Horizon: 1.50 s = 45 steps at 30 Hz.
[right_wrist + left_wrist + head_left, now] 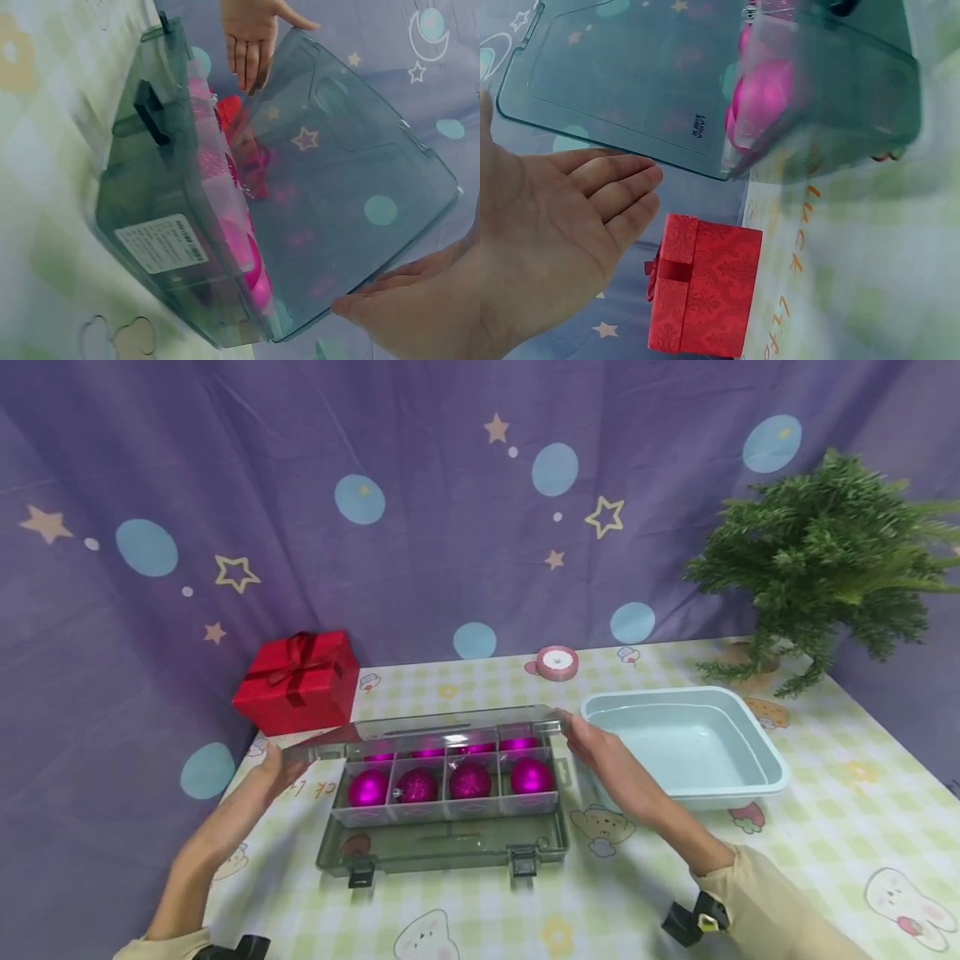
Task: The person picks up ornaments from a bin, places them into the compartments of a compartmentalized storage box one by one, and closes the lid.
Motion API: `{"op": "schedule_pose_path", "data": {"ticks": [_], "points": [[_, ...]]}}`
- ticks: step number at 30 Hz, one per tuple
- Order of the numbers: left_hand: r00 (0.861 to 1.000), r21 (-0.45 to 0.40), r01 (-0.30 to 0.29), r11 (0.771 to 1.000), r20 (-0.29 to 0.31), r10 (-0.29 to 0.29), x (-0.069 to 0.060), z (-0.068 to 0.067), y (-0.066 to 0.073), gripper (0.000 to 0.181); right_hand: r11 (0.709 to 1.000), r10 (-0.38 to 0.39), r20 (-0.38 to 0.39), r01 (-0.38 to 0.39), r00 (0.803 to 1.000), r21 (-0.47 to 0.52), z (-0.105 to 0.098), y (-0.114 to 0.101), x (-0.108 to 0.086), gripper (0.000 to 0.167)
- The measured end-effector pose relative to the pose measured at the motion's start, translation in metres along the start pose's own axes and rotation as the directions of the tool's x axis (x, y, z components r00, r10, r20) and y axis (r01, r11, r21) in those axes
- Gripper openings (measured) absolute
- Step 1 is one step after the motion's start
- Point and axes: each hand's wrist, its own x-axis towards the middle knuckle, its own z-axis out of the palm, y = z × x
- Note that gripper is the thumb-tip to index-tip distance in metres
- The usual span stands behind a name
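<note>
A see-through grey-green plastic storage box (442,862) sits on the table with its hinged lid (352,157) raised. Inside, a clear divided tray (431,812) carries several magenta Christmas baubles (531,775), some smooth, some glittery. Two dark latches (522,862) hang unfastened at the front. My left hand (562,232) is flat with straight fingers, their tips at the lid's left edge. At the lid's right edge, my right hand (611,768) touches with its fingers extended; part of it is cut off in the right wrist view. Neither hand curls round the lid.
A red gift box (300,685) with a bow stands at the back left. To the right is a pale blue basin (686,747), close to my right hand. Behind are a ribbon roll (557,663) and a small artificial fir tree (825,552). A purple curtain hangs behind the table.
</note>
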Motion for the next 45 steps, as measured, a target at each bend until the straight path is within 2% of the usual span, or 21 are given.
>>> {"op": "schedule_pose_path", "data": {"ticks": [2,3,5,9,11,13,18,21,24,29,32,39,45], "points": [[0.999,0.074,0.026,0.997,-0.041,-0.023,-0.005,0.006,0.005,0.071,0.999,-0.020,0.005,0.020,1.000,-0.037,0.001,0.003,-0.004,0.067],[0.996,0.173,0.077,0.982,-0.055,-0.068,-0.012,0.013,0.017,0.072,0.997,-0.030,0.007,0.031,1.000,-0.065,0.002,0.005,-0.006,0.066],[0.998,0.198,0.037,0.980,-0.056,-0.026,-0.017,0.020,0.024,0.065,0.993,-0.044,0.011,0.045,0.999,-0.110,0.004,0.008,-0.011,0.065],[0.998,0.220,-0.034,0.975,-0.041,0.044,-0.026,0.034,0.033,0.053,0.986,-0.006,0.024,0.010,1.000,-0.165,0.009,0.014,-0.019,0.069],[0.999,0.209,-0.027,0.978,-0.041,0.036,-0.031,0.038,0.034,0.051,0.981,0.025,0.029,-0.019,0.999,-0.192,0.011,0.016,-0.022,0.075],[0.998,0.214,-0.041,0.976,-0.040,0.051,-0.034,0.041,0.032,0.051,0.975,0.051,0.028,-0.044,0.998,-0.219,0.013,0.018,-0.024,0.080],[0.998,0.161,-0.042,0.986,-0.031,0.047,-0.041,0.045,0.026,0.055,0.963,0.056,0.050,-0.041,0.997,-0.267,0.013,0.024,-0.028,0.089],[0.999,0.143,-0.010,0.990,-0.042,0.016,-0.043,0.049,0.023,0.059,0.958,0.070,0.057,-0.051,0.996,-0.283,0.013,0.027,-0.030,0.092],[0.998,0.168,0.042,0.985,-0.053,-0.033,-0.045,0.055,0.021,0.062,0.949,0.093,0.063,-0.070,0.994,-0.307,0.013,0.031,-0.032,0.096],[0.988,0.233,0.154,0.960,-0.051,-0.146,-0.049,0.061,0.020,0.070,0.933,0.083,0.104,-0.041,0.991,-0.359,0.014,0.038,-0.035,0.096],[0.984,0.257,0.181,0.949,-0.049,-0.174,-0.050,0.063,0.019,0.074,0.929,0.058,0.120,-0.009,0.991,-0.370,0.015,0.041,-0.036,0.095],[0.982,0.328,0.187,0.926,-0.068,-0.174,-0.050,0.066,0.019,0.077,0.923,0.044,0.139,0.013,0.989,-0.384,0.017,0.045,-0.039,0.099],[0.985,0.362,0.172,0.916,-0.086,-0.152,-0.051,0.070,0.017,0.077,0.912,0.037,0.155,0.030,0.987,-0.408,0.017,0.049,-0.040,0.099]]}}
